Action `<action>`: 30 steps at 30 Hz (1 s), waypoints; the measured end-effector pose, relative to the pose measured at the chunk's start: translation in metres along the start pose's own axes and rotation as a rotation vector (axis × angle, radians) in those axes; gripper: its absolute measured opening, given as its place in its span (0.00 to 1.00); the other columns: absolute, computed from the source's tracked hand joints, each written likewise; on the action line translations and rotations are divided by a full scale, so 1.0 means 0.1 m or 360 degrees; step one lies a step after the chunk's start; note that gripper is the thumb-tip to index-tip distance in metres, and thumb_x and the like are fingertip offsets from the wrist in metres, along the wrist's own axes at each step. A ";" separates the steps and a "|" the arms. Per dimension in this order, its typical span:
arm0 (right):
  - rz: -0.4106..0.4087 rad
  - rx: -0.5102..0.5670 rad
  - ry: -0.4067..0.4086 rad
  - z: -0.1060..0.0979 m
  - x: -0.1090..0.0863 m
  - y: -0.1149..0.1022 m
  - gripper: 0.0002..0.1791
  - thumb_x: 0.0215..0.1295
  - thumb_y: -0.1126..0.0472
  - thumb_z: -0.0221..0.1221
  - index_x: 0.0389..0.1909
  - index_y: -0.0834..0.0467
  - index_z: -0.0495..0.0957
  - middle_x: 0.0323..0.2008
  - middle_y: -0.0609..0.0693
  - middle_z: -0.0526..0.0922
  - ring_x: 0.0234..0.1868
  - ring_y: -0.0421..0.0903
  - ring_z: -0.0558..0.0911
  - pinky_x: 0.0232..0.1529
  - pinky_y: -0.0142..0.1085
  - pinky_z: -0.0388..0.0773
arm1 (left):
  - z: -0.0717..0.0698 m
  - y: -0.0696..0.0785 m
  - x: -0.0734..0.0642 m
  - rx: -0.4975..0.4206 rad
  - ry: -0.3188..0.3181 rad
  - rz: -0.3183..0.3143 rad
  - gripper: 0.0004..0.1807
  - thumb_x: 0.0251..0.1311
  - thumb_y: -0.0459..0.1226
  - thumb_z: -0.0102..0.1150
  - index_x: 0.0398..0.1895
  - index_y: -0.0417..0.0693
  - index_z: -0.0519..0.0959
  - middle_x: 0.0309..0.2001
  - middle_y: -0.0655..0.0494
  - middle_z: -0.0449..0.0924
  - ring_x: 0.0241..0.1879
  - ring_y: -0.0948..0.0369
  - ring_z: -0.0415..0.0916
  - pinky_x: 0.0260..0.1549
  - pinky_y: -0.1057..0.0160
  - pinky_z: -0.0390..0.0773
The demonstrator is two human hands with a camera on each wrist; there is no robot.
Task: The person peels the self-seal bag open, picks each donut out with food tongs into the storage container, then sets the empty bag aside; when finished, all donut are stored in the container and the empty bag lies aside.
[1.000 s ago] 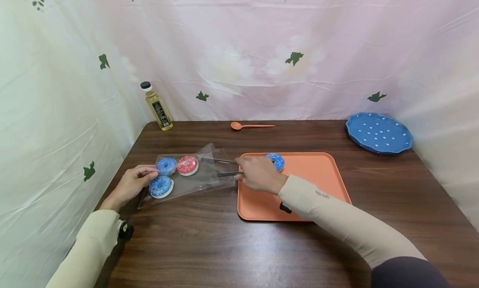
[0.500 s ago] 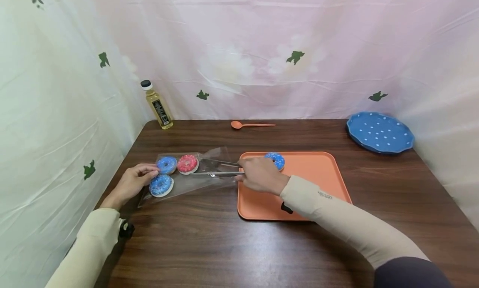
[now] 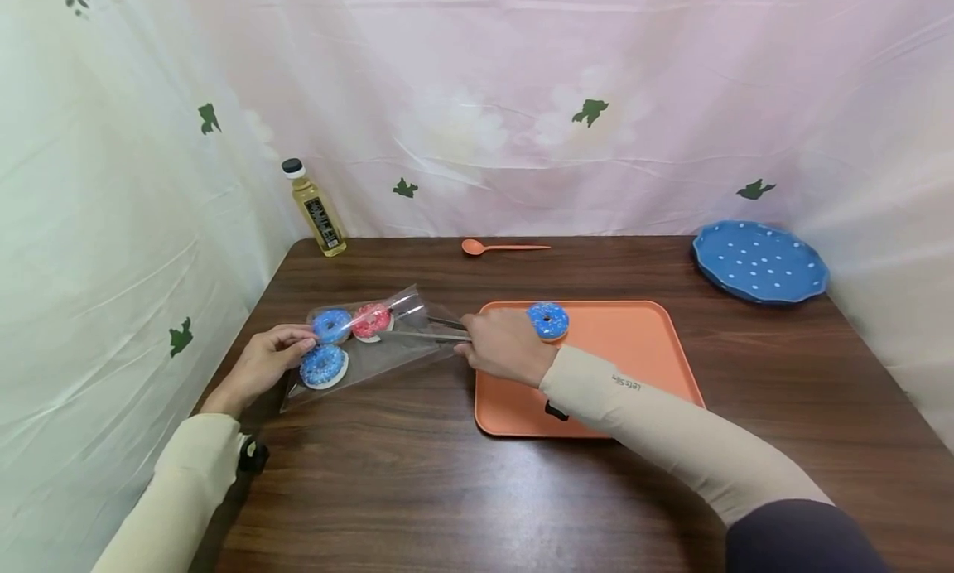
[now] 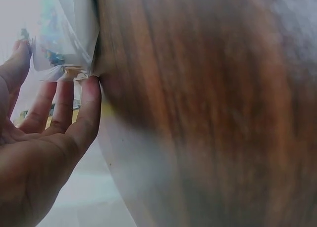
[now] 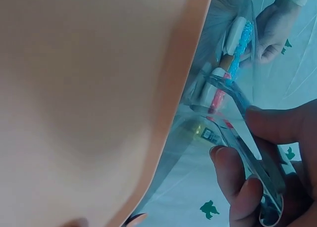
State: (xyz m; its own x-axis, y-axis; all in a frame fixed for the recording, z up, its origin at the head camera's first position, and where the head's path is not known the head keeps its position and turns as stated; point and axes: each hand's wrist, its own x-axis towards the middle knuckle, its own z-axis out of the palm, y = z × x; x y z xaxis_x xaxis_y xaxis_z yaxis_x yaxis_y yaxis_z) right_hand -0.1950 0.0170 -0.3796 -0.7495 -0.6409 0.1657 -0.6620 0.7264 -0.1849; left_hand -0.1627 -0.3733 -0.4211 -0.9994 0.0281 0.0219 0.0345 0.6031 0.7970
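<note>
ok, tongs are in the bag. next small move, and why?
Probably squeeze the tongs gently onto the pink donut: their arms are spread inside the clear bag, seemingly on either side of it. The right hand grips them and the left hand holds the bag's far end.

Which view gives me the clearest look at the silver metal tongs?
The right wrist view: the tongs appear close up, both arms and the bent end showing in the right hand. The head view shows their front part, seen partly through the clear plastic bag, while the hand hides the rest. The left wrist view shows none.
</note>
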 end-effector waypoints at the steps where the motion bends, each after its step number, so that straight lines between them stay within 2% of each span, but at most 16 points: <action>1: 0.0002 -0.0024 0.0010 0.00 0.00 0.00 0.15 0.67 0.49 0.66 0.27 0.54 0.76 0.13 0.43 0.68 0.14 0.40 0.71 0.13 0.33 0.66 | 0.00 0.00 0.00 -0.0003 -0.0002 0.0001 0.18 0.74 0.39 0.56 0.52 0.30 0.81 0.61 0.34 0.73 0.52 0.59 0.76 0.41 0.68 0.81; 6: 0.0001 -0.0059 0.0034 -0.01 0.01 -0.01 0.11 0.66 0.51 0.66 0.32 0.54 0.81 0.13 0.43 0.68 0.14 0.40 0.71 0.11 0.34 0.65 | 0.00 -0.01 0.01 -0.0022 -0.0003 0.0014 0.17 0.74 0.38 0.56 0.52 0.29 0.81 0.61 0.33 0.73 0.49 0.68 0.75 0.41 0.69 0.81; 10: -0.0019 -0.0061 0.0066 -0.03 -0.01 -0.01 0.09 0.66 0.54 0.66 0.35 0.55 0.83 0.15 0.44 0.73 0.15 0.41 0.73 0.10 0.33 0.65 | 0.00 -0.02 0.01 -0.0018 0.0003 0.0026 0.17 0.74 0.38 0.56 0.51 0.29 0.81 0.60 0.33 0.73 0.46 0.74 0.74 0.41 0.69 0.81; 15: -0.0025 -0.0048 0.0028 -0.10 -0.09 0.02 0.12 0.67 0.52 0.66 0.43 0.56 0.85 0.20 0.44 0.78 0.15 0.40 0.73 0.10 0.32 0.61 | -0.01 -0.01 0.02 0.0015 0.0021 0.0026 0.16 0.73 0.37 0.56 0.50 0.29 0.81 0.60 0.33 0.74 0.44 0.77 0.73 0.39 0.71 0.80; 21: 0.0024 -0.0023 -0.0066 -0.22 -0.29 0.10 0.10 0.67 0.50 0.66 0.39 0.53 0.85 0.19 0.43 0.79 0.11 0.38 0.68 0.11 0.31 0.52 | -0.01 0.00 0.02 0.0059 0.0016 0.0034 0.17 0.73 0.39 0.57 0.50 0.30 0.81 0.60 0.32 0.73 0.42 0.77 0.73 0.37 0.73 0.79; 24: -0.0018 -0.0030 -0.0021 -0.25 -0.39 0.15 0.10 0.65 0.50 0.67 0.40 0.52 0.86 0.21 0.40 0.81 0.13 0.37 0.67 0.13 0.31 0.56 | -0.01 0.00 0.02 0.0072 0.0020 0.0042 0.17 0.73 0.39 0.57 0.50 0.30 0.81 0.60 0.32 0.74 0.42 0.75 0.73 0.36 0.73 0.79; 26: -0.0046 -0.0041 0.0020 -0.27 -0.47 0.19 0.09 0.64 0.50 0.68 0.37 0.51 0.86 0.19 0.39 0.78 0.15 0.37 0.66 0.13 0.31 0.58 | -0.01 0.00 0.02 0.0069 0.0020 0.0039 0.17 0.74 0.38 0.57 0.50 0.30 0.81 0.60 0.33 0.74 0.42 0.75 0.73 0.36 0.73 0.79; 30: -0.0024 -0.0008 0.0027 -0.32 -0.56 0.26 0.10 0.62 0.49 0.69 0.39 0.50 0.86 0.18 0.38 0.71 0.20 0.38 0.68 0.14 0.33 0.63 | 0.00 0.01 0.01 0.0037 0.0013 0.0019 0.17 0.74 0.38 0.56 0.51 0.29 0.81 0.61 0.32 0.73 0.42 0.76 0.74 0.37 0.72 0.80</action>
State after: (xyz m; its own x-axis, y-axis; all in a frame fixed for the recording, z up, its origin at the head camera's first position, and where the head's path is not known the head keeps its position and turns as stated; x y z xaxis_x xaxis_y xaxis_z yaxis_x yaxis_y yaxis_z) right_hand -0.1701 0.0795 -0.3627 -0.7393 -0.6474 0.1851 -0.6731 0.7179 -0.1775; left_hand -0.1638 -0.3729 -0.4204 -0.9989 0.0291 0.0361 0.0463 0.6210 0.7824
